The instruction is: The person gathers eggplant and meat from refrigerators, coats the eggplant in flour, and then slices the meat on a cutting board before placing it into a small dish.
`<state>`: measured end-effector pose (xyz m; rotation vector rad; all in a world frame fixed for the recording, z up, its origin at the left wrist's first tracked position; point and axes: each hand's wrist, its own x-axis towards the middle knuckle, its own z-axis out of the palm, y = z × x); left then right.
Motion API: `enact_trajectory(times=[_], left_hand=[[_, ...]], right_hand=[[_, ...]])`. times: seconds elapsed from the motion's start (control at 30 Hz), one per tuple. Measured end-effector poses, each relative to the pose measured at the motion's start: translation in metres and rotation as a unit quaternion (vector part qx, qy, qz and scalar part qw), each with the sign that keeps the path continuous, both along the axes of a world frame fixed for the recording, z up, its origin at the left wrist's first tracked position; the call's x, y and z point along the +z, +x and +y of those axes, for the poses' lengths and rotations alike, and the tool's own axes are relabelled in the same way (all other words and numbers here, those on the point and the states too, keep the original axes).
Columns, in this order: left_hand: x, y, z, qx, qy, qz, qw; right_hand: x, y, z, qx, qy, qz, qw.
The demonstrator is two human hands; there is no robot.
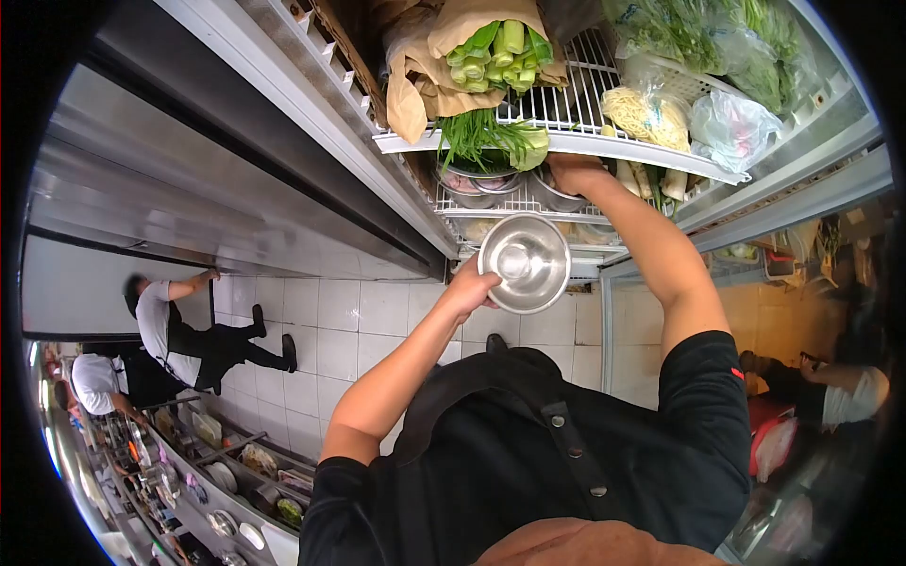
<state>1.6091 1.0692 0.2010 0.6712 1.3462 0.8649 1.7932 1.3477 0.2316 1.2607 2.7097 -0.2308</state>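
Note:
My left hand (469, 289) grips the rim of a shiny metal bowl (547, 271), thumb over the edge; nothing shows inside the bowl. With my right arm stretched into the open fridge, my right hand (578, 174) reaches under the upper rack, at a second metal bowl (559, 200) on the lower shelf. The rack and bowl hide its fingers. Left of it stands a metal pot (477, 193), with chopped-looking green stalks (481, 140) above it. White-stemmed vegetables (651, 181) lie to the right of my right hand.
The upper wire rack (585, 85) carries paper-wrapped greens (500, 57), bagged noodles (646, 115) and a plastic bag (734, 123). The fridge door (755, 311) stands open at right. Two people (189, 330) work at left by a counter (217, 509).

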Motion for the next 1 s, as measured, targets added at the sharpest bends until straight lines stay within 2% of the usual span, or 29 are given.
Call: enact_trajectory(times=[0.1, 0.2, 0.27, 0.3, 0.37, 0.43, 0.5, 0.53, 0.57, 0.63, 0.67, 0.73, 0.77, 0.83, 0.9, 0.97, 1.0], left_hand=[[-0.005, 0.005, 0.015, -0.006, -0.007, -0.035, 0.999], [-0.004, 0.011, 0.025, 0.014, 0.003, -0.038, 0.999], [0.001, 0.011, 0.033, 0.012, -0.009, -0.044, 0.999], [0.003, 0.011, 0.037, 0.012, -0.010, -0.045, 0.999], [0.009, 0.014, 0.044, 0.015, -0.030, -0.074, 0.997], [0.013, 0.021, 0.048, 0.025, -0.025, -0.062, 0.997], [0.014, 0.026, 0.050, 0.031, -0.037, -0.081, 0.996], [0.012, 0.027, 0.050, 0.029, -0.039, -0.082, 0.995], [0.010, 0.029, 0.050, 0.023, -0.034, -0.100, 0.994], [0.009, 0.032, 0.048, 0.015, -0.031, -0.118, 0.992], [0.009, 0.033, 0.047, 0.019, -0.031, -0.128, 0.991], [0.009, 0.035, 0.047, 0.023, -0.032, -0.139, 0.990], [0.008, 0.036, 0.046, 0.022, -0.029, -0.150, 0.988], [0.007, 0.036, 0.045, 0.020, -0.025, -0.162, 0.986], [0.007, 0.038, 0.043, 0.020, -0.027, -0.171, 0.985], [0.018, 0.041, 0.039, 0.028, -0.014, -0.174, 0.984], [0.021, 0.041, 0.036, 0.037, -0.004, -0.176, 0.984]], right_hand=[[0.000, 0.004, 0.003, 0.006, 0.028, 0.009, 1.000], [0.009, 0.006, -0.003, -0.047, -0.009, 0.028, 0.998], [0.003, 0.012, 0.009, -0.141, 0.036, 0.164, 0.976], [0.013, 0.020, 0.027, -0.099, -0.019, 0.114, 0.988], [0.011, 0.032, 0.030, -0.006, 0.109, 0.232, 0.967], [0.004, 0.039, 0.034, -0.050, 0.082, 0.259, 0.961], [-0.021, 0.044, 0.048, -0.070, 0.143, 0.392, 0.906], [-0.034, 0.046, 0.060, -0.077, 0.115, 0.405, 0.904], [-0.078, 0.051, 0.094, -0.077, 0.166, 0.441, 0.879], [-0.056, 0.050, 0.066, -0.179, 0.085, 0.489, 0.849], [-0.062, 0.049, 0.065, -0.182, 0.087, 0.488, 0.849], [-0.067, 0.043, 0.061, -0.288, 0.062, 0.666, 0.685], [-0.057, 0.042, 0.049, -0.289, 0.061, 0.665, 0.686], [-0.016, 0.046, 0.001, -0.350, -0.157, 0.743, 0.549], [-0.010, 0.061, -0.042, -0.297, -0.284, 0.674, 0.614], [0.005, 0.046, -0.104, -0.178, -0.240, 0.676, 0.674], [0.020, 0.045, -0.132, -0.125, -0.133, 0.564, 0.805]])
